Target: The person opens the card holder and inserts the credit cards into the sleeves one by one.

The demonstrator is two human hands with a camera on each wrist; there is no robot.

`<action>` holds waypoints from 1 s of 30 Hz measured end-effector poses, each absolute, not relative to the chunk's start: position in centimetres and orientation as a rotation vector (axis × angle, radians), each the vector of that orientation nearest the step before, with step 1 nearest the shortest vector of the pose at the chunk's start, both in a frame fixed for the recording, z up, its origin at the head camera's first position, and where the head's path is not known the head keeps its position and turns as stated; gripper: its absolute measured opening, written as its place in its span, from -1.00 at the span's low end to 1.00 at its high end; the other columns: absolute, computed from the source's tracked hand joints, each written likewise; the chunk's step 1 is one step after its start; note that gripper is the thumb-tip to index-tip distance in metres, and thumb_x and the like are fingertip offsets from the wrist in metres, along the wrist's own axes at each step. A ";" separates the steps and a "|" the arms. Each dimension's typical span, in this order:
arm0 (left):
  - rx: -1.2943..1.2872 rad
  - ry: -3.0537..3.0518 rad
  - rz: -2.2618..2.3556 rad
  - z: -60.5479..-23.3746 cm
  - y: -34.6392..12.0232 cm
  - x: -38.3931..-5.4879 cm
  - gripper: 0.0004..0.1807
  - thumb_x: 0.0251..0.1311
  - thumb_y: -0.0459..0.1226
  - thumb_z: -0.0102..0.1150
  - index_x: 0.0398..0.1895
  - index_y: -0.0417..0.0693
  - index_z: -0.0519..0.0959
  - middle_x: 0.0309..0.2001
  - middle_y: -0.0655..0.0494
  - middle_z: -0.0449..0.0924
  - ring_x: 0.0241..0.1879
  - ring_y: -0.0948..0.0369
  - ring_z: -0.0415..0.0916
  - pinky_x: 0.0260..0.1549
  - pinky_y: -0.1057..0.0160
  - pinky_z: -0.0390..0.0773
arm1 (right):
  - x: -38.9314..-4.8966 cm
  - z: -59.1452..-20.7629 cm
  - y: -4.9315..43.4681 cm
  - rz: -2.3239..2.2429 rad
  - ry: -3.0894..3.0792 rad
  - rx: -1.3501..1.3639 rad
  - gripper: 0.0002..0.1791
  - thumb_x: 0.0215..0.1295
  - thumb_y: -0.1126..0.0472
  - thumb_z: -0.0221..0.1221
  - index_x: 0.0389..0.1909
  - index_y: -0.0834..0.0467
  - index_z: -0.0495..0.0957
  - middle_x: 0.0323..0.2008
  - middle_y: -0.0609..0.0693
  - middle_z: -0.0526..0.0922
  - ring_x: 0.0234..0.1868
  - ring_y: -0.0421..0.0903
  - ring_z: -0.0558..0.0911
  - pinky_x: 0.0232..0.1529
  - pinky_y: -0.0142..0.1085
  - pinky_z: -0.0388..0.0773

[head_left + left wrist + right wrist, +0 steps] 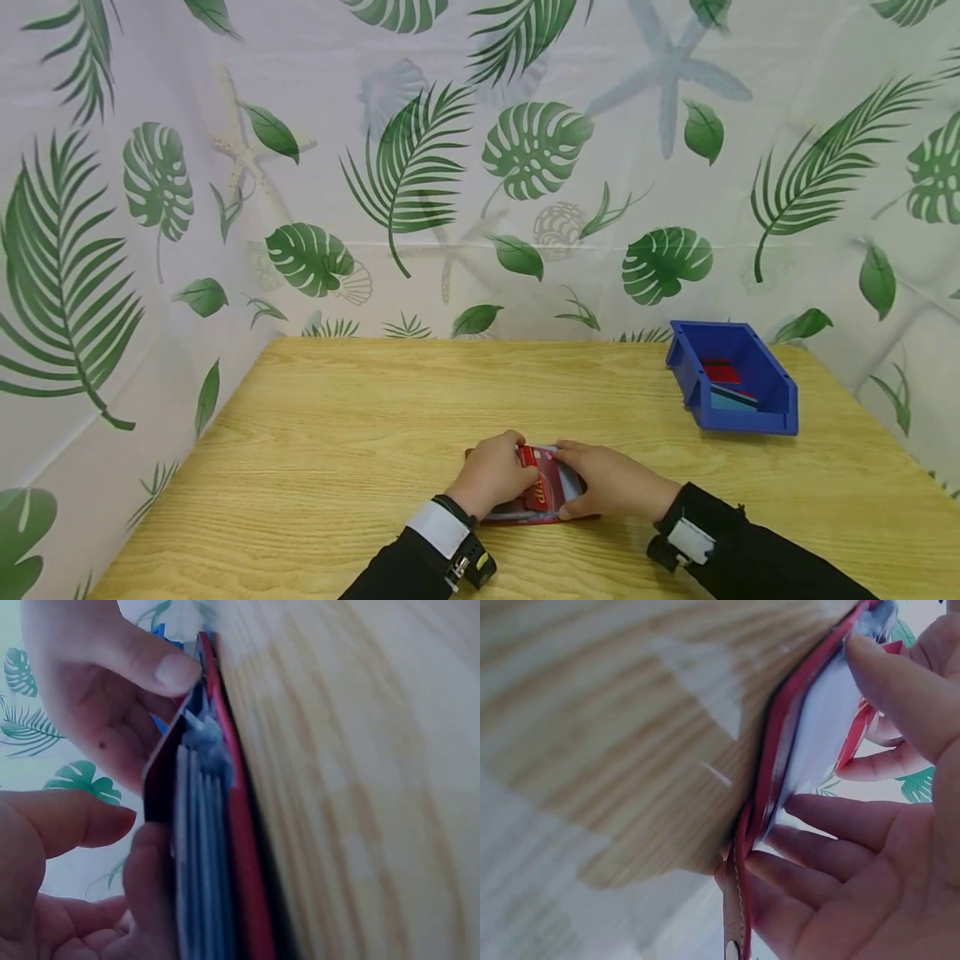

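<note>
A red card holder [780, 712] with clear sleeves lies opened on the table, below the middle of the head view. On its sleeves is a red bank card [542, 477] with yellow lettering. My left hand [495, 473] pinches this card at its left side, the thumb over its face. From the right, my right hand [618, 483] grips the holder's sleeves [821, 724], thumb at the near edge and fingers at the far one. Stacked sleeve edges [199, 847] show in the left wrist view. A strap with a snap [735, 915] hangs from the holder.
At the table's back right stands a blue bin [750, 422]. Inside it are a red card [720, 372] and a teal card [731, 402]. A leaf-patterned cloth [450, 167] hangs behind the wooden table [337, 417] and along its sides.
</note>
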State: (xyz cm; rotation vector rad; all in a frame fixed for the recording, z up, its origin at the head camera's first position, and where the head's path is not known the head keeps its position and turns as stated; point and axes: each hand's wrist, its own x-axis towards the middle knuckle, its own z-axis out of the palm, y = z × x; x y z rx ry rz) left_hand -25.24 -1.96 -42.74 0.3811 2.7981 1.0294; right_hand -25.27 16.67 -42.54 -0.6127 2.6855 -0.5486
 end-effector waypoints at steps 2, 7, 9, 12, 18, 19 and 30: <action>0.380 2.784 0.999 -42.6 -1.7 -25.1 -0.45 0.07 -0.21 0.32 0.12 -0.31 0.51 -0.18 -0.12 0.64 -0.34 0.16 0.53 -0.33 0.18 0.57 | -25.3 -42.5 16.8 -0.565 2.687 -0.629 -0.11 -0.05 0.02 0.50 0.27 0.36 0.40 0.30 0.27 0.38 0.25 0.21 0.43 0.21 0.09 0.36; 0.380 2.808 0.906 -42.3 -1.6 -25.0 -0.37 0.06 -0.18 0.32 0.18 -0.34 0.46 -0.10 -0.19 0.60 -0.28 0.09 0.53 -0.28 0.12 0.59 | -25.2 -42.8 16.7 -0.553 2.722 -0.608 -0.11 -0.03 -0.04 0.49 0.26 0.35 0.42 0.26 0.25 0.43 0.22 0.18 0.47 0.20 0.07 0.38; 0.369 2.810 0.907 -42.1 -1.7 -25.0 -0.35 0.07 -0.17 0.32 0.19 -0.35 0.44 -0.05 -0.23 0.55 -0.23 0.05 0.51 -0.24 0.06 0.58 | -25.3 -42.8 16.5 -0.541 2.744 -0.581 -0.12 -0.05 -0.06 0.49 0.25 0.32 0.44 0.21 0.22 0.48 0.15 0.14 0.52 0.18 0.05 0.41; 0.340 2.794 0.967 -42.0 -1.7 -25.0 -0.33 0.09 -0.16 0.32 0.23 -0.34 0.40 0.01 -0.28 0.48 -0.17 0.00 0.48 -0.17 -0.01 0.55 | -25.5 -42.8 16.2 -0.512 2.770 -0.553 -0.12 -0.10 -0.06 0.52 0.21 0.31 0.47 0.14 0.19 0.55 0.08 0.10 0.56 0.16 0.05 0.43; 0.289 2.650 1.172 -41.7 -1.7 -25.0 -0.26 0.16 -0.17 0.27 0.34 -0.32 0.26 0.08 -0.30 0.49 -0.10 0.00 0.50 -0.12 -0.03 0.54 | -25.5 -42.7 15.9 -0.488 2.788 -0.526 -0.10 -0.15 -0.06 0.54 0.19 0.32 0.48 0.13 0.19 0.56 0.11 0.12 0.55 0.17 0.05 0.42; 0.283 2.627 1.191 -41.6 -1.7 -24.9 -0.25 0.17 -0.17 0.27 0.36 -0.32 0.23 0.08 -0.30 0.49 -0.10 0.00 0.51 -0.12 -0.02 0.55 | -25.5 -42.7 15.9 -0.488 2.791 -0.531 -0.10 -0.16 -0.06 0.55 0.19 0.33 0.48 0.14 0.20 0.55 0.12 0.13 0.55 0.17 0.05 0.42; 0.313 2.502 1.264 -41.5 -0.6 -24.7 -0.19 0.19 -0.17 0.25 0.42 -0.29 0.13 -0.03 -0.24 0.56 -0.26 0.10 0.52 -0.25 0.09 0.55 | -25.5 -43.0 16.4 -0.580 2.794 -0.641 -0.18 -0.15 0.03 0.55 0.13 0.34 0.50 0.05 0.17 0.59 0.03 0.09 0.58 0.11 0.03 0.47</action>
